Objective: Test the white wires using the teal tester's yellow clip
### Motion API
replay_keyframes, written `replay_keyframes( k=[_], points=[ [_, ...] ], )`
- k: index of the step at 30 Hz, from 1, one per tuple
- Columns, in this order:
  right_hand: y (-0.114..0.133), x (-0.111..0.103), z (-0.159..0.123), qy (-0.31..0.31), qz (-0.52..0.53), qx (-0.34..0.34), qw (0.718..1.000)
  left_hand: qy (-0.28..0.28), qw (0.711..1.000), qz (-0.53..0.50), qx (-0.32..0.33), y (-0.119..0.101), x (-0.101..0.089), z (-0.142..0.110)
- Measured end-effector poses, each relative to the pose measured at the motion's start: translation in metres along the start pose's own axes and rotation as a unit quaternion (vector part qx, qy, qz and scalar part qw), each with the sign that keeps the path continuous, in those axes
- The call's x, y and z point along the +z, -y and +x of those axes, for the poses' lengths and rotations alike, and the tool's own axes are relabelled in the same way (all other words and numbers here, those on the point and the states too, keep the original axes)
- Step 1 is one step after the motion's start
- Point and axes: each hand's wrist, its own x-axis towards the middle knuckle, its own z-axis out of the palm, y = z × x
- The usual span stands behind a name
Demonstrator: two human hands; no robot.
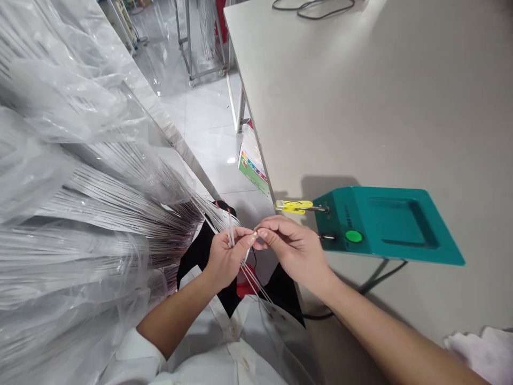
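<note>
My left hand [228,255] is closed, with thin white wires [230,231] running between its fingers. Thumb and fingertips of my right hand [300,252] are pinched together, meeting the left fingertips over the table's near edge. Whatever lies right at the two pinches is too small to make out, probably a wire end. Below the hands, several white wires [254,279] with reddish tips hang toward my lap. Just beyond the right hand stands a teal device [363,222] with a green button [354,236] and a yellow clip [294,206] on its metal post.
Large bundles of white wires [116,198] wrapped in clear plastic [96,101] fill the left side. The grey table [372,107] spans the right, with a black cable [316,8] at its far edge. A wheeled metal rack [190,48] stands behind. White cloth [484,347] lies at lower right.
</note>
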Motion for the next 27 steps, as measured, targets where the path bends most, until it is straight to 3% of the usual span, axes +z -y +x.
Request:
replay_keyframes(
  k=[7, 13, 18, 24, 27],
  points=[
    [-0.0033, 0.0007, 0.0013, 0.004, 0.046, 0.067, 0.997, -0.011, 1.0, -0.001, 0.015, 0.0011, -0.0049, 0.0021],
    [-0.007, 0.0018, 0.0006, -0.013, 0.062, 0.029, 0.998, 0.008, 1.0, 0.018, -0.005, 0.0008, -0.0065, 0.0015],
    [-0.0071, 0.0005, 0.0007, -0.018, 0.012, -0.017, 1.0, 0.024, 0.998, 0.061, 0.007, 0.0002, -0.0065, -0.0001],
    [-0.005, -0.0003, 0.0023, -0.008, 0.031, -0.017, 0.999, 0.042, 0.998, 0.052, 0.001, -0.0026, -0.0066, -0.001],
    [-0.0053, 0.0007, 0.0029, -0.012, 0.041, 0.038, 0.998, 0.044, 0.997, 0.059, 0.001, -0.0036, -0.0074, -0.0012]
  ],
)
